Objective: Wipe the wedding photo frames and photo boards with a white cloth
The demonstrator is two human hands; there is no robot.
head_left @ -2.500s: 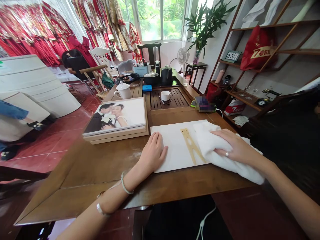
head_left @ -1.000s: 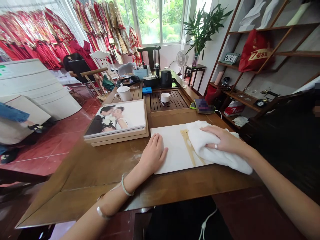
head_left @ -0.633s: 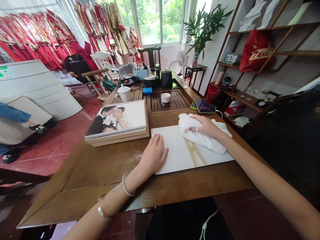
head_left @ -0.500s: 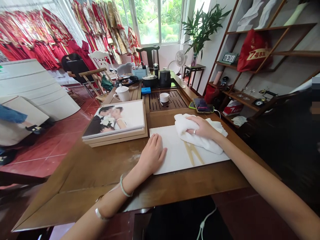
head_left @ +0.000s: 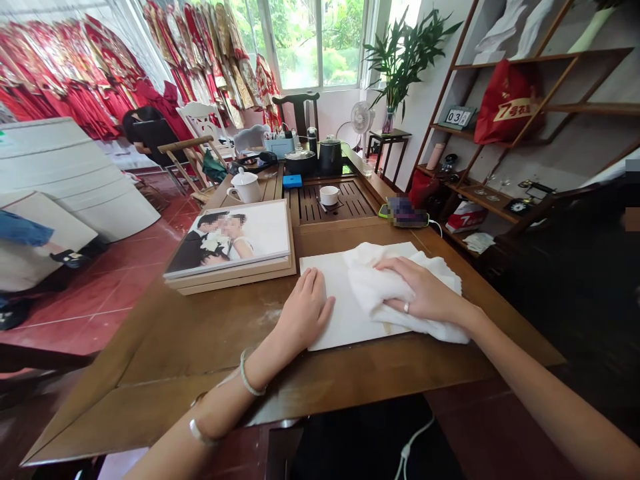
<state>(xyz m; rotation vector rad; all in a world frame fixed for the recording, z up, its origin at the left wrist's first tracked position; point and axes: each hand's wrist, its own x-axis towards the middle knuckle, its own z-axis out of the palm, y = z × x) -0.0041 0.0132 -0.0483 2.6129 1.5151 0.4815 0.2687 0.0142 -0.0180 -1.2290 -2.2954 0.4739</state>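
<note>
A white board (head_left: 337, 307) lies flat on the wooden table (head_left: 210, 340) in front of me. My left hand (head_left: 306, 308) rests flat on its left edge, fingers stretched out and holding nothing. A bunched white towel (head_left: 373, 277) covers the board's right part and hangs past its right edge. My right hand (head_left: 417, 287) is closed on the towel from above, pressing it against the board. Below the towel, a small piece of a tan mark (head_left: 387, 328) shows at the board's near edge; the rest is hidden.
Left of the board lies a stack of photo panels, the wedding photo (head_left: 235, 240) on top. Behind stand a lidded white mug (head_left: 244, 185), a slatted tea tray (head_left: 353, 200) with a small cup (head_left: 329, 195), and a phone (head_left: 407, 212) with a cable. Shelves (head_left: 500, 193) stand at the right.
My right hand and the towel have slid toward me and slightly right over the board, covering most of the tan mark that showed before. My left hand has stayed in place.
</note>
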